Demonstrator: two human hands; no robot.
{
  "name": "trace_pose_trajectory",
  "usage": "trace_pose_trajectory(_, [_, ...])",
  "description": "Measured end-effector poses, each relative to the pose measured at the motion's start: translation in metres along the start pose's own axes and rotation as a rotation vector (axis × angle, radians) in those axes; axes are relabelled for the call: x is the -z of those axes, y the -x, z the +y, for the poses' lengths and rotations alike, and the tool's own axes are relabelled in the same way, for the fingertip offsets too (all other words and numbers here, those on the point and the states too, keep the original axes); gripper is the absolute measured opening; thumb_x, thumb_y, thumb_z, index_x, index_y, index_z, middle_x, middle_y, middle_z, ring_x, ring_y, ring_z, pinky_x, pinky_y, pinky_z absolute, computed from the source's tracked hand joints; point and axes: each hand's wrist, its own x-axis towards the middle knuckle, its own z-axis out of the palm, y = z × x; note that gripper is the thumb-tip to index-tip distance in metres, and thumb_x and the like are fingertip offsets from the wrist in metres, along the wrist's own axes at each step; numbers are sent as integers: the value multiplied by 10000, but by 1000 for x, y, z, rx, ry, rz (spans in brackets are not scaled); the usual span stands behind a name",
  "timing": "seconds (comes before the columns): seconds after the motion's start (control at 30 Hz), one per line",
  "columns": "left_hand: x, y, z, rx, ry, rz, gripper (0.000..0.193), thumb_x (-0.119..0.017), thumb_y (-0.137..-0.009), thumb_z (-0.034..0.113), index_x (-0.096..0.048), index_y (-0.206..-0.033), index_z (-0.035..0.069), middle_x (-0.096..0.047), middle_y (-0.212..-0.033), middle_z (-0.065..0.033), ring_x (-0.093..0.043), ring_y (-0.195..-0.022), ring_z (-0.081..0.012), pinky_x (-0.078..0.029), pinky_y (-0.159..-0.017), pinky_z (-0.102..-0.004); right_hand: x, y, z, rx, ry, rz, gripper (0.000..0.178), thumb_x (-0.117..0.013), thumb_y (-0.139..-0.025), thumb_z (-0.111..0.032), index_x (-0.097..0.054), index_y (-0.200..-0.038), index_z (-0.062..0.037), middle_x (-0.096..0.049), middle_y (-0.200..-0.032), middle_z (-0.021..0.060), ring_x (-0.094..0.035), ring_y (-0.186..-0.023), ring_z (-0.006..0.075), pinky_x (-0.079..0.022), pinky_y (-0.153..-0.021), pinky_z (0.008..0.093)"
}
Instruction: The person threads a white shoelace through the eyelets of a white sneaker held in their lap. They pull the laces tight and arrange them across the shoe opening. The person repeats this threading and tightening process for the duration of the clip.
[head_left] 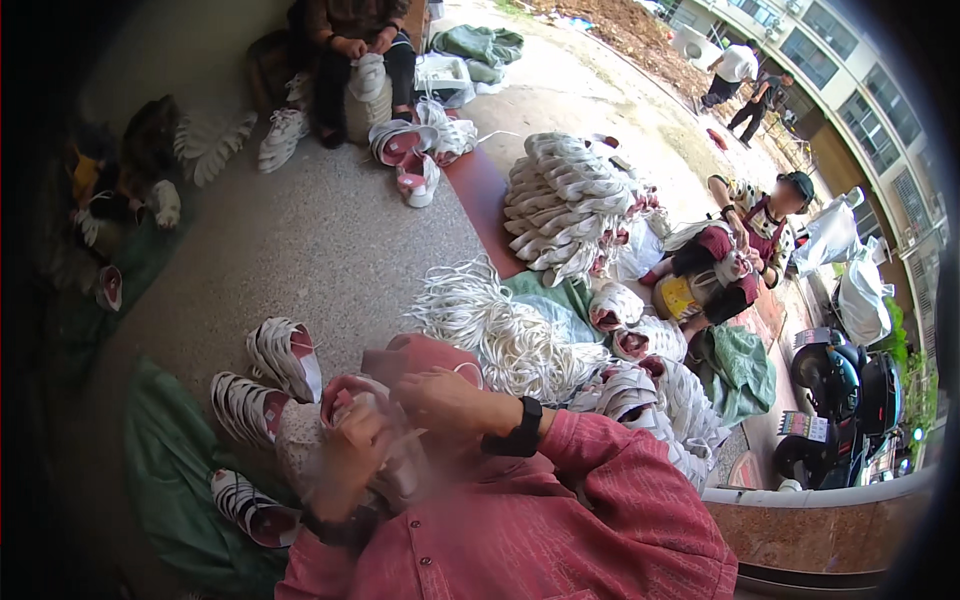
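Shoe (pixel 402 468) is apparently being laced.
Fingers of left hand (pixel 355 440) are curled, right hand (pixel 445 400) blurred; grip cannot be told; steady pulling is seemingly needed next.

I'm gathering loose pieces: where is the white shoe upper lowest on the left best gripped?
Take the shoe upper by the edge of its open end, probably from the right: its pink-lined opening faces that way, giving room to pinch, while the banded toe points away to the left.
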Motion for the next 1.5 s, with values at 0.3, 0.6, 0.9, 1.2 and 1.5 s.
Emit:
trace_pose_trajectory(0.3, [-3,-3,-16,134,94,-184,190,-734,-787,236,-722,-854,58,-644,-880,-124,-641,-898,-334,-472,-871,-440,16,-22,4,115,0,-266,256,-758,-741,-186,-657,-936,-55,-654,-905,147,-660,-900,362,-512,-764,450])
trace_pose_trajectory(0.6, [-1,-16,-28,217,38,-311,208,-740,-737,250,-748,-851,76,-664,-913,-111,-583,-1031,-313,-406,-991,-435,8,-18,22,244,-102,-167,237,-775,-687,-160,-666,-875,-66,-658,-859,121,-662,-845,357,-515,-744,443])
trace_pose_trajectory(0.9, [5,-20,-13,34,3,-172,129,-754,-714,211,-734,-790,109,-619,-791,-55,-553,-1017,-259,-335,-1053,-420,-11,-25,45,352,88,-189,171,-735,-728,-192,-661,-856,-107,-669,-856,68,-662,-892,280,-476,-845,439])
trace_pose_trajectory(1.2, [3,-12,4,-195,-282,43,66,-713,-803,103,-653,-789,78,-604,-797,-101,-640,-833,-325,-460,-888,-447,7,-30,32,338,16,-288,186,-704,-799,-222,-660,-931,-99,-684,-928,88,-655,-970,296,-461,-922,436])
trace_pose_trajectory(1.5, [130,22,-50,291,-293,248,57,-703,-836,29,-656,-858,5,-610,-832,-114,-639,-768,-292,-504,-667,-387,-8,-38,30,251,-235,-329,155,-691,-870,-184,-652,-972,-74,-637,-907,123,-646,-920,329,-511,-810,415])
